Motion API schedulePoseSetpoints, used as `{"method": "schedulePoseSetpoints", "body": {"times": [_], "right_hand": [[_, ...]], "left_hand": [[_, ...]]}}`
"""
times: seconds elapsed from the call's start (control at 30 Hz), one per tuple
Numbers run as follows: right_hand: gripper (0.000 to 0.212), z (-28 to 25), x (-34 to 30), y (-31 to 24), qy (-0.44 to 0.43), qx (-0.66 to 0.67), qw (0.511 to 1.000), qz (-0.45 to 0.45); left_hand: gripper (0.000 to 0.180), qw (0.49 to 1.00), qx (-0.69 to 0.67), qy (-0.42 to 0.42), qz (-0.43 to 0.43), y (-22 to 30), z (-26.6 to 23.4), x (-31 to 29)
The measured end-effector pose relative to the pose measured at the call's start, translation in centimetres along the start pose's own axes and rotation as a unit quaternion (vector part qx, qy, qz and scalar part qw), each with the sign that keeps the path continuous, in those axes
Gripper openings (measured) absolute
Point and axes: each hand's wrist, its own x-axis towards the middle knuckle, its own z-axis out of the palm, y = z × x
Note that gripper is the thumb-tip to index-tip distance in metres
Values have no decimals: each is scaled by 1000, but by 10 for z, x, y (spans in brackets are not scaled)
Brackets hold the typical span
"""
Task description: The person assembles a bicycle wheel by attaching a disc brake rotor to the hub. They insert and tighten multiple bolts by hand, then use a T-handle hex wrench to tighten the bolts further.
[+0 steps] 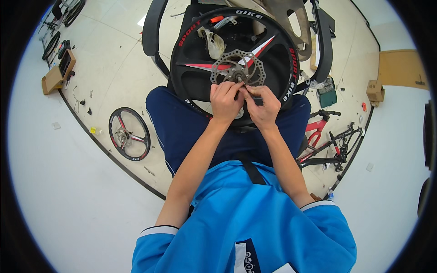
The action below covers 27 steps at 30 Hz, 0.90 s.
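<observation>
Before you, at the wheel's (259, 50) axle (240, 79), your left hand (225, 100) and right hand (264, 107) bunch their fingers (229, 88); what they grasp, I cannot tell. Best work squarely, keeping skin off the rotor (260, 73).

The big black wheel (177, 68) has short words in thick capital letters around its rim. White letters (249, 14) run along the top, and more white ones sit low on the right. Red letters (189, 33) slant up the top left, and red ones also go down the right side. Near the bottom left, an arm hides part of the writing.

The small wheel (123, 136) on the floor has red and white letters on its rim too, but they are tiny.

The blue shirt (273, 214) has a dark patch (248, 255) with little white round marks, too small to make out.
</observation>
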Motion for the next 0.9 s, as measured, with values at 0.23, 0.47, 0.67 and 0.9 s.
{"method": "schedulePoseSetpoints", "body": {"times": [0.23,0.47,0.67,0.9], "right_hand": [[18,-1,2,1,-4,4,1000,-3],[18,-3,10,-5,-24,41,997,61],[23,-9,6,-2,-58,26,998,9],[19,-8,2,-3,-44,13,999,22]], "left_hand": [[24,1000,4,-9,-4,2,-1,1],[21,1000,-6,-10,-17,5,1,3],[27,999,-1,-26,-25,6,-1,2],[29,998,-23,-46,-25,3,-5,2]]}}
